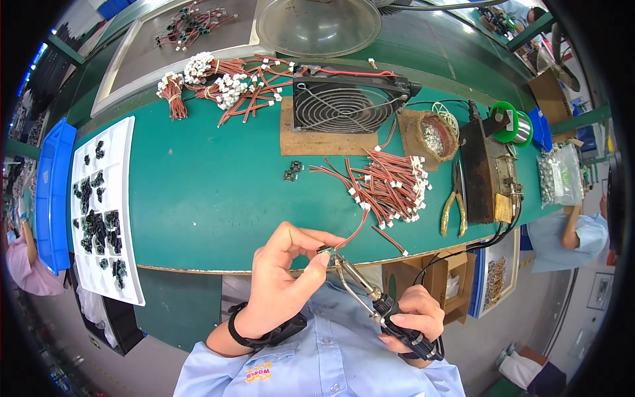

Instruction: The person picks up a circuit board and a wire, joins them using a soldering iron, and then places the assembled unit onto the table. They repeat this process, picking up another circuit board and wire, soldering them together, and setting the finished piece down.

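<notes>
My left hand (289,270) pinches a small green and black circuit board (326,251) between thumb and fingertips, just past the table's front edge. My right hand (415,319) is wrapped round the black handle of a soldering iron (359,278) with a thin metal tube alongside its shaft. The iron's tip meets the board or sits very close to it; I cannot tell which. A red and black wire lead (358,228) with a white connector runs from the board toward a heap of similar leads (390,185). Two small black boards (292,171) lie beyond my left hand.
A white tray (126,198) of small black parts and a blue bin (54,192) stand at left. Bundled leads (173,96) and a fan (347,102) are behind. At right are pliers (454,205), a soldering station (483,172), a solder reel (518,126) and a tin (433,139).
</notes>
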`<state>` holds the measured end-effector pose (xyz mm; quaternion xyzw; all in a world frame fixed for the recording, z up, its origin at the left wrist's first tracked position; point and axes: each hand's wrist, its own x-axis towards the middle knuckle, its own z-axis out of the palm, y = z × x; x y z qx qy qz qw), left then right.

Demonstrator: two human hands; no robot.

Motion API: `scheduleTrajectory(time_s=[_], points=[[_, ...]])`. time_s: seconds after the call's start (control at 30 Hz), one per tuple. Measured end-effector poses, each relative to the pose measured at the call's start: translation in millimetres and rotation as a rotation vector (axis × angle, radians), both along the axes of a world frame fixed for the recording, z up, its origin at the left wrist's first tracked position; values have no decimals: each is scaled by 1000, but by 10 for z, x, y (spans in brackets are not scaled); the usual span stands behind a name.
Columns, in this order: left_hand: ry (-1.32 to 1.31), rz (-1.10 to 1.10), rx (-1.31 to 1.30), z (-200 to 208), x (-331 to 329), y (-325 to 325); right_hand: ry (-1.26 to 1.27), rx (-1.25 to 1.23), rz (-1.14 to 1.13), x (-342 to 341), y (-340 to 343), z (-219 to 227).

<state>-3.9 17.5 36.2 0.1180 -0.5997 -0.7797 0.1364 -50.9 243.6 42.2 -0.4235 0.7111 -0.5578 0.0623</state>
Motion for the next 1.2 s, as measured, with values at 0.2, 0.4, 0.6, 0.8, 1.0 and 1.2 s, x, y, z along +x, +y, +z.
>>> scheduleTrajectory(time_s=[0.2,0.4,0.6,0.8,1.0,1.2], points=[[8,9,-43,-23,0,-7,5,5,4,-6,1,16],[-20,17,26,11,9,-31,25,-52,-18,-54,18,7],[-62,1,238,101,33,-97,-75,-234,-650,-215,30,-296],[-88,-2,440,65,114,-160,245,254,-748,-855,-156,-376],[-61,90,314,-96,149,-262,3,95,-682,-406,-293,-388],[-64,158,201,-149,159,-244,535,403,-533,-377,-382,-464]])
